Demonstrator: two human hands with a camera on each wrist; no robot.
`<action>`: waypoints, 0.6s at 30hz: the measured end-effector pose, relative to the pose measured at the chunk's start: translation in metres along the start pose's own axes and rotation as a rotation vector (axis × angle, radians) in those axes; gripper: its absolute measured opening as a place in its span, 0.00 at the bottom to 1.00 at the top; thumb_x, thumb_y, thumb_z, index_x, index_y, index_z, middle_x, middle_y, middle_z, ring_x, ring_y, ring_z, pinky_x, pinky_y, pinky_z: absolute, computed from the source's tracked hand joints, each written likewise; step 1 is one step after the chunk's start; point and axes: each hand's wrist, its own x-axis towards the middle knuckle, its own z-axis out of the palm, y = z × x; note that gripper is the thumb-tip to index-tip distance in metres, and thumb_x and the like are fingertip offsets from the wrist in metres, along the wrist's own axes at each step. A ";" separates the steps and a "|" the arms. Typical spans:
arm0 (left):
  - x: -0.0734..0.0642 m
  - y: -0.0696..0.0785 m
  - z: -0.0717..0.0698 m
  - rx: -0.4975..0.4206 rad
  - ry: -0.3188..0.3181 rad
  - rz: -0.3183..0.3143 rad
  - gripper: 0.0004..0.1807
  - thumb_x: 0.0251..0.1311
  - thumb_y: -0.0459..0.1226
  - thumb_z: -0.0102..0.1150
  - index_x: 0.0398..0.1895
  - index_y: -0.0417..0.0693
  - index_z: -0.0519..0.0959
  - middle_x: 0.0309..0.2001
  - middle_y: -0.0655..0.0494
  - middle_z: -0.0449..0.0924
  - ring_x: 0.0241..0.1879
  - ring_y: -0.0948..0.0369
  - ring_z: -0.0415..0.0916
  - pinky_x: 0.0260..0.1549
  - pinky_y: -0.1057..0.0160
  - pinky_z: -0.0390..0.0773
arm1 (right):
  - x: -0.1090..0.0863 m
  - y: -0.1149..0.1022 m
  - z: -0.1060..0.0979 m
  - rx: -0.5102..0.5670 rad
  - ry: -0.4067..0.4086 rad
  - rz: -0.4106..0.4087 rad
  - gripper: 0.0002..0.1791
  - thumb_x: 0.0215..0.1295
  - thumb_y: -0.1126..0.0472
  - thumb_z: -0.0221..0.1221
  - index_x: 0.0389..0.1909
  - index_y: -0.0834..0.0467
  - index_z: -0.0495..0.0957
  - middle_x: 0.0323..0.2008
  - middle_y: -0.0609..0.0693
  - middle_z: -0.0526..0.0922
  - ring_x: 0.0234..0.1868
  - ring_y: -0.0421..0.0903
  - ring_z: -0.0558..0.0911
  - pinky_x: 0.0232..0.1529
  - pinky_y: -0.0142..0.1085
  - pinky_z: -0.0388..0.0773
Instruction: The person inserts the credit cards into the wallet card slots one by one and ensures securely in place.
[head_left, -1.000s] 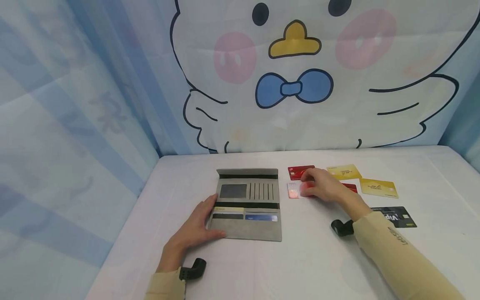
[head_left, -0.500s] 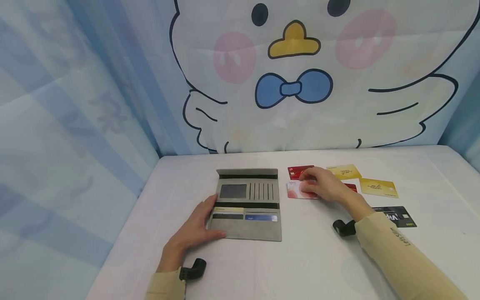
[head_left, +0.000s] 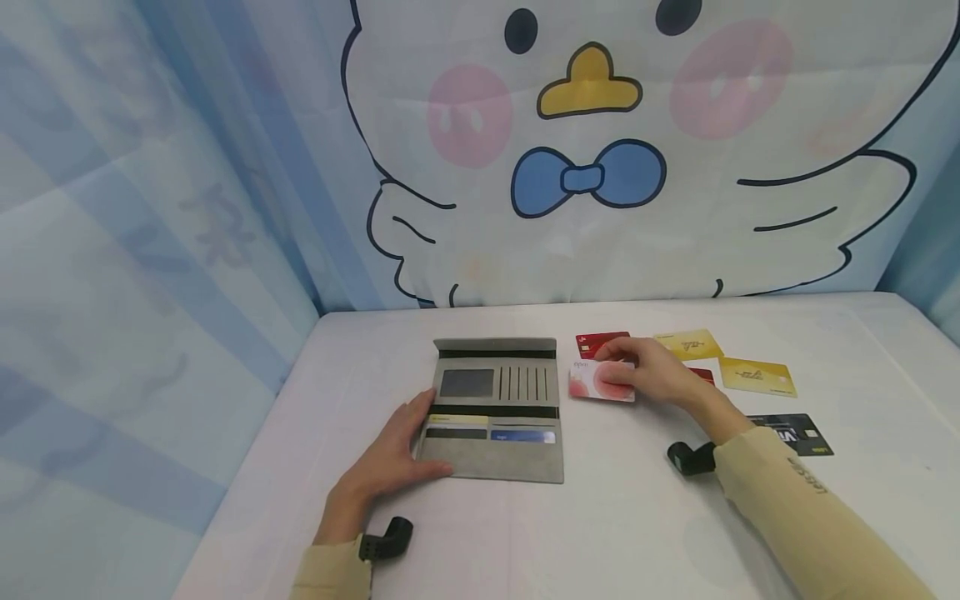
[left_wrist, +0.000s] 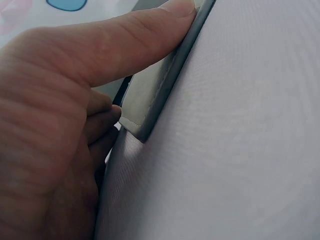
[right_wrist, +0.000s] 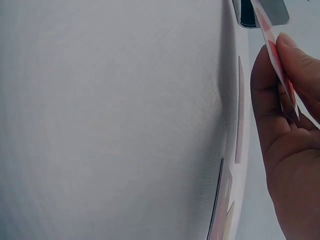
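Note:
A grey wallet (head_left: 487, 462) lies unfolded on the table, with a yellow-edged card (head_left: 459, 419) and a blue card (head_left: 517, 436) in its front slots. My left hand (head_left: 397, 450) rests at its left side, fingers fairly straight along that edge. In the left wrist view the thumb (left_wrist: 135, 40) lies on the wallet's near edge. Right of the wallet, my right hand (head_left: 645, 371) pinches a pink-and-white card (head_left: 588, 382) between thumb and fingers. The right wrist view shows that card (right_wrist: 270, 42) raised off the table and tilted.
Beyond the held card lies a red card (head_left: 592, 343); another red card (head_left: 703, 375) is partly hidden behind the hand. Two yellow cards (head_left: 686, 342) and a black card (head_left: 802, 433) lie to the right. A printed curtain (head_left: 585, 250) hangs behind the table.
My right hand has lifted the pink-and-white card off the table, tilted it and shifted it slightly left. The left hand and wallet have stayed in place.

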 end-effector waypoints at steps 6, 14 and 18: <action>0.000 0.000 0.000 0.002 0.003 -0.002 0.62 0.49 0.52 0.77 0.81 0.42 0.50 0.79 0.45 0.50 0.77 0.45 0.47 0.73 0.42 0.51 | -0.001 -0.004 0.002 0.005 0.002 -0.045 0.19 0.69 0.56 0.64 0.57 0.60 0.80 0.55 0.59 0.80 0.56 0.58 0.73 0.61 0.56 0.72; 0.000 -0.001 0.000 0.005 0.002 -0.005 0.62 0.48 0.52 0.77 0.81 0.43 0.49 0.79 0.46 0.50 0.77 0.46 0.47 0.73 0.43 0.51 | 0.002 -0.016 0.008 0.021 0.011 -0.137 0.16 0.68 0.61 0.65 0.55 0.61 0.81 0.54 0.59 0.81 0.55 0.57 0.75 0.59 0.53 0.75; 0.000 -0.001 0.000 0.004 0.006 0.000 0.62 0.48 0.52 0.77 0.81 0.43 0.49 0.79 0.46 0.50 0.77 0.47 0.47 0.73 0.43 0.51 | 0.004 -0.020 0.013 0.037 0.010 -0.160 0.15 0.68 0.63 0.64 0.54 0.62 0.82 0.53 0.58 0.82 0.54 0.56 0.76 0.60 0.52 0.75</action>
